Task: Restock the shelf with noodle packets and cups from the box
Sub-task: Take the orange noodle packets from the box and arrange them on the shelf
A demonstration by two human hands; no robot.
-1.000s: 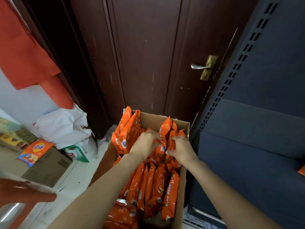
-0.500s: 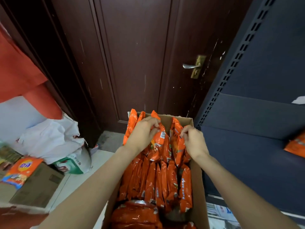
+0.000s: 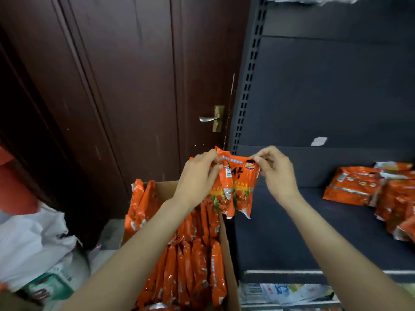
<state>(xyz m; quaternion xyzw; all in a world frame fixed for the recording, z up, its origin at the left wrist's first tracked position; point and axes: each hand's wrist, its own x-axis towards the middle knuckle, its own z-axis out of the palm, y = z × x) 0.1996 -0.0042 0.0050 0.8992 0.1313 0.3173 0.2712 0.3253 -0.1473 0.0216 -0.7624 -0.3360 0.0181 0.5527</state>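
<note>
Orange noodle packets [image 3: 235, 189] hang upright above the open cardboard box [image 3: 228, 254], beside the dark shelf [image 3: 314, 221]

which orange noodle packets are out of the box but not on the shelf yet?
The packets gripped by both hands, left hand and right hand, lifted above the box. Others stand in the box or lie on the shelf.

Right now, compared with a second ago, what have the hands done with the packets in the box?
Both hands have lifted orange noodle packets up out of the box; a second ago they were still down among them. The left hand and right hand each pinch a top corner, near the dark shelf. The remaining packets in the box stay upright, and the packets on the shelf lie in place.
</note>
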